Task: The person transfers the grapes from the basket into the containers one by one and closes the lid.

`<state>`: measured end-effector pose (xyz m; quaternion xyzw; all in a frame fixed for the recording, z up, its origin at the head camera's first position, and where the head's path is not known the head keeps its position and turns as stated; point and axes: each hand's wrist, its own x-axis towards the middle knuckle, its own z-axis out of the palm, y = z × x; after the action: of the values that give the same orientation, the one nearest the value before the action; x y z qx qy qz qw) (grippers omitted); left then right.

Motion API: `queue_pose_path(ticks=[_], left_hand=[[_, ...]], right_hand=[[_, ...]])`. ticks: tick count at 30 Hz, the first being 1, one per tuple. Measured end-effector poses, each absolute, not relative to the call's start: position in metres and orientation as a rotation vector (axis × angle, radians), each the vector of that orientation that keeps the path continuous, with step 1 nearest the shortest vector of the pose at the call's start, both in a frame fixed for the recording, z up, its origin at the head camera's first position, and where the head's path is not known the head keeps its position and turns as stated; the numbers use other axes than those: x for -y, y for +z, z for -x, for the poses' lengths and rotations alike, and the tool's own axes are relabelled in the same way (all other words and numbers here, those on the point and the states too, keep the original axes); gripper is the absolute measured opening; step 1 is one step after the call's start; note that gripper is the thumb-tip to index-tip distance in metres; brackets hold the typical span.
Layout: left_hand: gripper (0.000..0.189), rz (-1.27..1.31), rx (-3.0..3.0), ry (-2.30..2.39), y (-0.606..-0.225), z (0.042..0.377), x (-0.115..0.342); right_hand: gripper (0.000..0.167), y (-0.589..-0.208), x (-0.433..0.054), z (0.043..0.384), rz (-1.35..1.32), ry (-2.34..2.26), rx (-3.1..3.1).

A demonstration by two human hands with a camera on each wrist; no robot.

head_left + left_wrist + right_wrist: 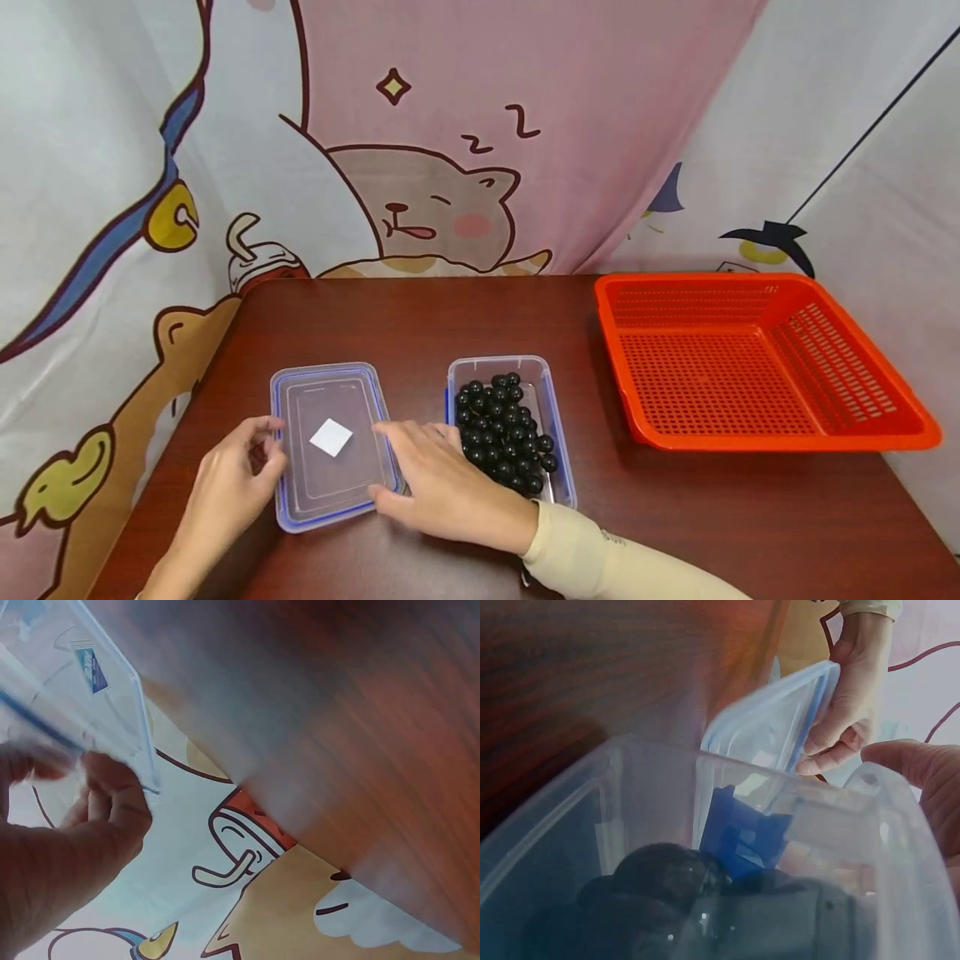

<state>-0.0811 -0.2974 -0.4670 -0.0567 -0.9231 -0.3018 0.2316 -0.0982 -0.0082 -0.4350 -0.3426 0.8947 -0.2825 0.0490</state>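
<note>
The left hand [234, 479] pinches an edge of the clear lid [341, 475]; the right hand [433, 483] reaches its opposite edge, grip unclear. Even support from both sides should prevent tipping, with the right knuckles clear of the box [555, 417] of black grapes [491, 433] beside them.

Head view: bright, diffuse light recorded; the cloth backdrop [592, 125] is rendered crisply. Pinpoint highlights are returned by the black spheres [495, 425]; a soft shadow is cast on the tabletop [427, 317] near the left hand [232, 475]. Left wrist view: the tabletop's grain is smeared by blur and crossed by a pale sheen; the hand is softened. Right wrist view: dimmer; the near container [660, 787] is hazed and out of focus.
</note>
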Motion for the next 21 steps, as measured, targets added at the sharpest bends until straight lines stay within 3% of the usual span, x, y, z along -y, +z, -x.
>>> queue_pose_path(ticks=[13, 21], left_hand=[[0.030, 0.043, 2.418, -1.055, -0.445, 0.076, 0.286], [0.029, 0.082, 2.395, -1.290, -0.429, 0.074, 0.271]], right_hand=[[0.068, -0.426, -0.004, 0.108, 0.991, -1.009, -2.736], [0.052, -0.421, -0.012, 0.110, 0.955, -1.191, -2.705]])
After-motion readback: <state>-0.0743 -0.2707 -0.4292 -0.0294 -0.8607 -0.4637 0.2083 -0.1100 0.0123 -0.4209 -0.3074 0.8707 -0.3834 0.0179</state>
